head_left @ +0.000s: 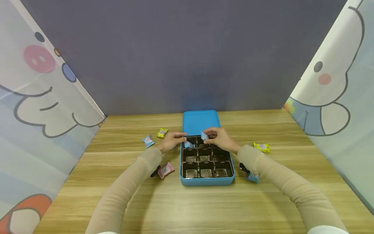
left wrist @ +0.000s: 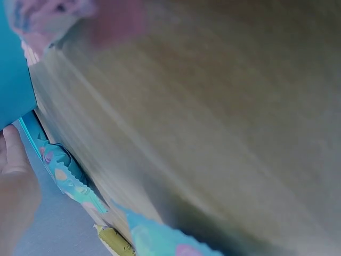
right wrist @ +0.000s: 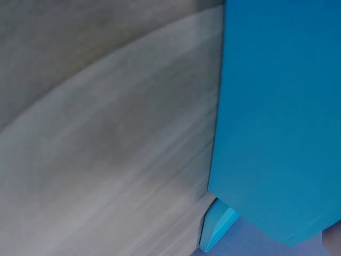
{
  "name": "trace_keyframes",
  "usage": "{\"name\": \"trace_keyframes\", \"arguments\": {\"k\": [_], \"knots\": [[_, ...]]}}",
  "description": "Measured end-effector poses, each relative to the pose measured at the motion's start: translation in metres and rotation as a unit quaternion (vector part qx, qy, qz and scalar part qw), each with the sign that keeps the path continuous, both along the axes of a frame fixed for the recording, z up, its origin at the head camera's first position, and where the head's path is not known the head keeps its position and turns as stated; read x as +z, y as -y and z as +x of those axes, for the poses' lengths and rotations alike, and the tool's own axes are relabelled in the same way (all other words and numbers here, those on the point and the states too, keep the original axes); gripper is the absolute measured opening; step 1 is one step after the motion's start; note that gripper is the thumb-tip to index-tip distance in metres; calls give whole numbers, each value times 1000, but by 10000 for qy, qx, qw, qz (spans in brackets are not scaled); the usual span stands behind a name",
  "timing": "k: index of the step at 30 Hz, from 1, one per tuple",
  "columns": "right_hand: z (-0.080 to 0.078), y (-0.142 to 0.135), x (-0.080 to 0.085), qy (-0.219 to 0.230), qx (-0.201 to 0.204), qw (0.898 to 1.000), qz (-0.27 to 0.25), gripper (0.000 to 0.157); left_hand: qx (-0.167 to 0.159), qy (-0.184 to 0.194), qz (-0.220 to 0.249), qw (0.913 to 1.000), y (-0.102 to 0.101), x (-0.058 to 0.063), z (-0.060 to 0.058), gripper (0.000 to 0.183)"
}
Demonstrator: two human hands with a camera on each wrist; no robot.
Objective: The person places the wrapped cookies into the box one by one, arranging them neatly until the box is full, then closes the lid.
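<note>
A blue box [head_left: 207, 182] with a dark tray of several compartments stands on the table. My right hand [head_left: 220, 139] pinches a small blue-and-pink wrapped candy [head_left: 204, 136] over the tray's back row. Another blue wrapped candy [head_left: 189, 145] sits in the back left compartment. By that corner is my left hand [head_left: 170, 142], its fingers extended at the rim and its thumb close to the candy; whether they touch is unclear. In the left wrist view part of the left hand [left wrist: 13, 186] reaches the box's side [left wrist: 13, 74]. The right wrist view shows mostly box wall [right wrist: 277, 106].
The blue lid [head_left: 201, 122] lies behind the box. Left of it are a yellow candy [head_left: 162, 132], a blue candy [head_left: 148, 141] and a pink candy [head_left: 166, 170]. On the right lie another yellow candy [head_left: 262, 147] and a blue one [head_left: 252, 177] partly under the sleeve.
</note>
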State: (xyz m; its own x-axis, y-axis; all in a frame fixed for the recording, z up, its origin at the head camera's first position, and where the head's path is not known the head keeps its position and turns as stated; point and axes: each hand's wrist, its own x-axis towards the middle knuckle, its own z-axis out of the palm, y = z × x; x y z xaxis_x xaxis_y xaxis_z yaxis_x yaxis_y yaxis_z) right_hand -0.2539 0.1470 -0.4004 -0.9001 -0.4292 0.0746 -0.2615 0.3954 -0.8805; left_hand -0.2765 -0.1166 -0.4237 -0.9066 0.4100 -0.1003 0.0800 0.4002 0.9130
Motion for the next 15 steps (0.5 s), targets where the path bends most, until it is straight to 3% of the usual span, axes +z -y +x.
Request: {"name": "trace_keyframes", "arguments": {"k": [7, 15], "knots": [[1, -1, -5, 23, -5, 10000, 71, 46, -3, 30, 27, 10000, 0, -2, 0, 39], [2, 4, -3, -412, 31, 9961, 781, 46, 13, 87, 18, 10000, 0, 0, 1, 42]]}}
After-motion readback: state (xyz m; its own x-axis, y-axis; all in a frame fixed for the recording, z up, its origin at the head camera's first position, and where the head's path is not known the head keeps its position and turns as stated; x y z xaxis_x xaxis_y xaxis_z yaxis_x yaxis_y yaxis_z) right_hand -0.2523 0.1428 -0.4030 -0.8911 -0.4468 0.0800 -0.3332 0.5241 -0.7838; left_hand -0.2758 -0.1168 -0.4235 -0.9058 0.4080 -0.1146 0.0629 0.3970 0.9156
